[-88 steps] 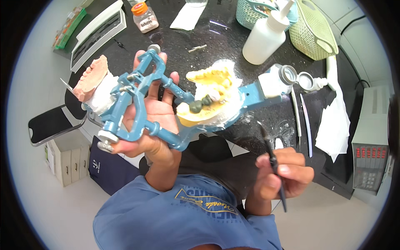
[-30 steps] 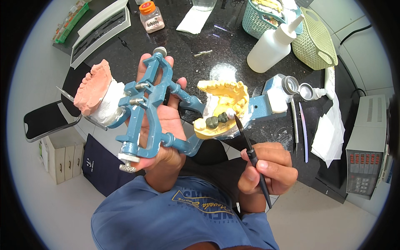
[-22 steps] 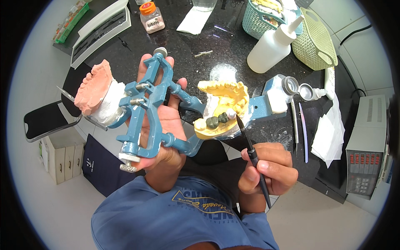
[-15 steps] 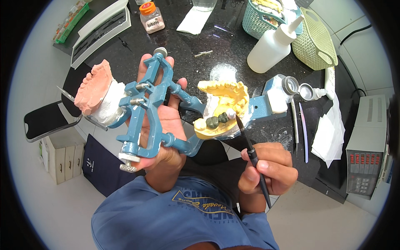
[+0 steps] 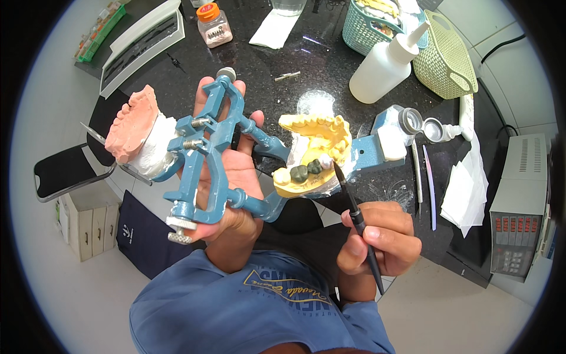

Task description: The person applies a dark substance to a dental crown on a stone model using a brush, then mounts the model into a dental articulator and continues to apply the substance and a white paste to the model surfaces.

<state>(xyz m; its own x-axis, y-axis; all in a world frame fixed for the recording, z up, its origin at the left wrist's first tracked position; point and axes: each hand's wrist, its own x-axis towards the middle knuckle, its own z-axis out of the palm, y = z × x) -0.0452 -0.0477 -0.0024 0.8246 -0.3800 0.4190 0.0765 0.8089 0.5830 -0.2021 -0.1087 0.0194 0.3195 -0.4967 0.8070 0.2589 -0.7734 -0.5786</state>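
Note:
My left hand (image 5: 239,171) supports a blue dental articulator (image 5: 221,171) from beneath, its fingers and thumb around the frame. On the articulator's left side sits a pink plaster jaw model (image 5: 131,127) set in white plaster. Its right side carries a yellow jaw model (image 5: 339,138) with dark metal crowns (image 5: 299,173) and a whitish tooth (image 5: 326,161) beside them. Pinched in the fingers of my right hand (image 5: 380,236) is a black brush (image 5: 356,218). The brush tip is at the whitish tooth; whether it touches I cannot tell.
A white squeeze bottle (image 5: 382,68) stands on the dark speckled table, near a teal basket (image 5: 362,38) and a pale green basket (image 5: 445,59). Slim tools (image 5: 429,189) and white paper (image 5: 466,189) lie at the right. An orange-capped jar (image 5: 214,26) stands at the back.
Almost nothing differs. The yellow jaw model has shifted very slightly left, while my right hand and the brush keep nearly the same place.

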